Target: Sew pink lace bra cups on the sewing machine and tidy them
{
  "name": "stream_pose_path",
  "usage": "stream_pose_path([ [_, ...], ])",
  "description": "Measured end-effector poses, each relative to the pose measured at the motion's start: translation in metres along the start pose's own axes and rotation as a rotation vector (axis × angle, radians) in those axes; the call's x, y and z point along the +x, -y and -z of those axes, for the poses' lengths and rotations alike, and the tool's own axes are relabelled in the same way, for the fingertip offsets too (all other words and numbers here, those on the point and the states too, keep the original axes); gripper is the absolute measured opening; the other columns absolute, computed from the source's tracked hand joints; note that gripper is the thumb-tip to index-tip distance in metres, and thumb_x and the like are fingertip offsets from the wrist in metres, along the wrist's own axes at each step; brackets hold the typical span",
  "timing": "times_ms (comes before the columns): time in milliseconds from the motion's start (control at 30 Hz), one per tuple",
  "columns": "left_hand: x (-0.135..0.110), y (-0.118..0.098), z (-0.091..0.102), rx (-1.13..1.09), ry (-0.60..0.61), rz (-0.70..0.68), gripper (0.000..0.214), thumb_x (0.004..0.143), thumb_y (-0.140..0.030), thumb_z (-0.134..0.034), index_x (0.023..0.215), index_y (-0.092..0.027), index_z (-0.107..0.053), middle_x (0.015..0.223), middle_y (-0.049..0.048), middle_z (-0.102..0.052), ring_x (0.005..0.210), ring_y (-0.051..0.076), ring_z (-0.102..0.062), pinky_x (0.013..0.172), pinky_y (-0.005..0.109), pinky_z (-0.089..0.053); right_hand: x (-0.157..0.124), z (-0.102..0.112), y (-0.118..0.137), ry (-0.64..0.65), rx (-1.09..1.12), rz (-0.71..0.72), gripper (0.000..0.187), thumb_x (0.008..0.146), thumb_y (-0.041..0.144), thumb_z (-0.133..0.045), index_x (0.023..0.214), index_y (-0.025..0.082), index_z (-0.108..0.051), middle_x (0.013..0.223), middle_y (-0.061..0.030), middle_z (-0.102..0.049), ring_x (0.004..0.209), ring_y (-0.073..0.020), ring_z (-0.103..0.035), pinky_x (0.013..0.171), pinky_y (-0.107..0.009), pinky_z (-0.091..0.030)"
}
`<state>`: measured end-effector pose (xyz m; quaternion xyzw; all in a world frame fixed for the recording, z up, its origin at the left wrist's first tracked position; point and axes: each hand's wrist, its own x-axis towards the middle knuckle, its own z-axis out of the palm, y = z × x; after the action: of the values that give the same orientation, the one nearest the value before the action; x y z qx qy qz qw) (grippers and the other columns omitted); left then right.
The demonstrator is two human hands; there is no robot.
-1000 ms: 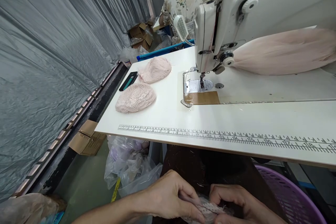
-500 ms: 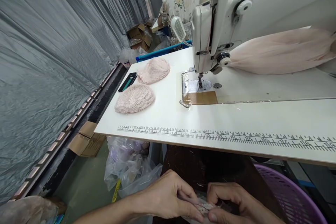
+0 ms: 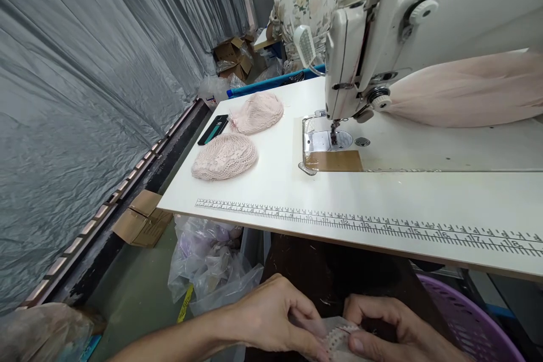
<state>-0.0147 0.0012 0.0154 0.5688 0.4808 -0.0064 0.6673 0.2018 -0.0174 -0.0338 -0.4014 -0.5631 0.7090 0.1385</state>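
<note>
Low in the head view, below the table edge, my left hand [image 3: 275, 317] pinches a piece of pale pink lace fabric [image 3: 339, 339]. My right hand [image 3: 390, 325] grips the same piece at its right side, thumb on top. The fabric's lower part runs out of the picture. On the white sewing table [image 3: 271, 181] lie two pale pink lace pieces, shaped like cups: a nearer lace cup [image 3: 224, 157] and a farther lace cup [image 3: 258, 113]. To the right stands a white sewing machine [image 3: 348, 62], its presser foot [image 3: 334, 134] over the metal plate.
A black and green packet [image 3: 213, 130] lies beside the cups. Sheer pink fabric [image 3: 466, 90] hangs under the machine arm. Below are plastic bags [image 3: 207, 254], a cardboard box [image 3: 142, 219] and a purple basket [image 3: 470, 317]. A person in a floral top [image 3: 305, 11] sits behind.
The view has shifted slightly, so table and machine appear a little farther right. My right hand has moved slightly away from the left, and more of the lace fabric shows between them.
</note>
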Motion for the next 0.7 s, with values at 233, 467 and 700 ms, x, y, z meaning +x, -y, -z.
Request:
stream_pose_path([
  [233,0.001,0.008,-0.001,0.006,0.035,-0.055,0.046,0.063,-0.052,-0.077,0.089,-0.014,-0.075,0.077,0.0049,-0.072,0.065,0.013,-0.061,0.06,0.017,-0.042,0.007,-0.001,0.002,0.038,0.088,0.0,0.043,0.071,0.061,-0.065,0.065,0.019,-0.058,0.062,0.0038,-0.045,0.061,-0.0123,-0.037,0.056,-0.024,-0.028],
  [467,-0.002,0.012,0.01,-0.047,0.089,-0.03,0.032,0.07,-0.041,-0.074,0.091,-0.017,-0.075,0.079,0.0046,-0.073,0.07,0.014,-0.066,0.066,0.017,-0.047,0.005,0.006,-0.006,0.018,0.365,-0.021,0.043,0.071,0.057,-0.071,0.065,0.018,-0.055,0.062,0.0038,-0.049,0.059,-0.0105,-0.038,0.053,-0.021,-0.028],
  [700,0.003,0.017,0.015,-0.169,0.164,-0.043,0.052,0.067,-0.06,-0.07,0.095,-0.017,-0.074,0.08,0.0036,-0.073,0.075,0.014,-0.067,0.071,0.019,-0.052,0.002,0.002,-0.005,0.03,0.567,-0.035,0.044,0.067,0.055,-0.077,0.064,0.017,-0.053,0.059,0.0052,-0.049,0.056,-0.0087,-0.036,0.053,-0.02,-0.026],
])
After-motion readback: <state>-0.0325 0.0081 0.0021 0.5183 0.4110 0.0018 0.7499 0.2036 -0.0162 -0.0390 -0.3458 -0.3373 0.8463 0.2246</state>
